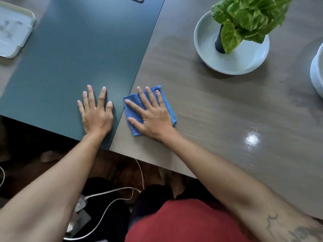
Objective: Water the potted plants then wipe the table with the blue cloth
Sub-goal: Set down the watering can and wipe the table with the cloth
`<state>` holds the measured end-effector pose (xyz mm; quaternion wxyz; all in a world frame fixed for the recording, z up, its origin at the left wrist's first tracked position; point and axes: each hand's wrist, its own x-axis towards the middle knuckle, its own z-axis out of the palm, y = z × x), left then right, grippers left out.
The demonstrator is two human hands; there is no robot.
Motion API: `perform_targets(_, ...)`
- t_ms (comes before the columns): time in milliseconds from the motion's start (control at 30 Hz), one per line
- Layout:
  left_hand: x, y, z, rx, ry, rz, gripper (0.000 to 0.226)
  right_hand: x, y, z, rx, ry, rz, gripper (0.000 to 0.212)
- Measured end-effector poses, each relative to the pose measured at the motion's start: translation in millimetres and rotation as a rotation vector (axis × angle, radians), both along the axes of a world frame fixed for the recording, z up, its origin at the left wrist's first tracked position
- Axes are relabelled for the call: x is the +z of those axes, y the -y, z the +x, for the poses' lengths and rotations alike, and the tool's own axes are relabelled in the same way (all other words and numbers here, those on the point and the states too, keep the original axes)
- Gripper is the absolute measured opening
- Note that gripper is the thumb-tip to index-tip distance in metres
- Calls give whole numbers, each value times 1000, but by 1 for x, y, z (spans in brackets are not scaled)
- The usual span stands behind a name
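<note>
Both hands lay flat, fingers spread — your right hand (153,117) pressed the blue cloth (167,103) near the potted plant (244,20); wiping the tabletop (227,110) looked underway, watering likely done.

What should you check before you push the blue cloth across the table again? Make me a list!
1. Cloth under the hand: ok. The right hand lies flat on the blue cloth.
2. Cloth folded neatly: ok, it looks like a folded square.
3. Other hand out of the way: ok. The left hand rests flat on the dark green panel, beside the cloth.
4. Path to the right: ok nearby, the wooden table is bare there.
5. Plant safe: watch out. The white dish with the leafy plant stands farther back on the right.
6. Plants already watered: cannot tell.
</note>
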<state>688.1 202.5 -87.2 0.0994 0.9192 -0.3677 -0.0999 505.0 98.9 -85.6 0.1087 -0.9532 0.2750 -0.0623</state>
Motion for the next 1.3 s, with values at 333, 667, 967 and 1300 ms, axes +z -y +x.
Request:
perform_targets(333,26,58,-93,-98,-89,-150,57,-1,-60,-139,-11,71,7,62)
perform_targets(667,21,114,-287,-416,-98,-101,56,4,-42,-362,-343,44,-10,61)
perform_targets(967,19,141,-407,-577,-51,-40,64,3,-16,-560,-777,-91,-77,61)
perform_targets(1300,4,144,-420,-568,41,17,74,5,134,-452,-1129,-30,19,66)
